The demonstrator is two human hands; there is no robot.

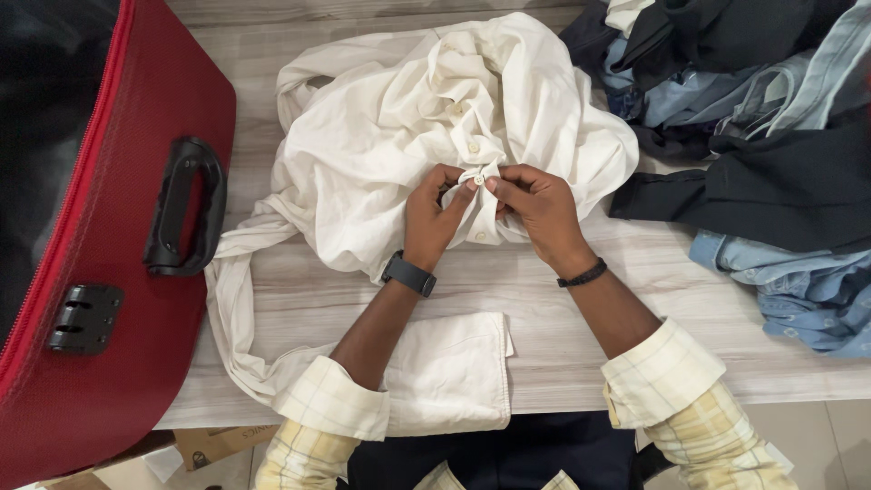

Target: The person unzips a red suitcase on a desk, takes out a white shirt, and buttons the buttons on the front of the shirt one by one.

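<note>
shirt: crumpled white shirt (399, 136) sits bunched in the middle of the counter (581, 336), one sleeve trailing down the left side and its cuff lying flat near the front edge
left hand (434, 216): pinched on the placket right at a button (478, 180), thumb and fingertips pulling the fabric up so the button stands clear
right hand (535, 204): clamped on the same strip from the other side, fingertips nearly touching the left ones, so the cloth stays taut between them
why bunched: looks like the heap just props the button strip up toward the hands
suitcase: red suitcase (100, 254) lies open at the left, its edge just beside the trailing sleeve, so not much room that way
clothes pile: dark and blue clothes (753, 118) crowd the right side, touching the shirt's edge
open room: the bare strip of counter in front, between the wrists and the near edge, is the freest bit
</note>
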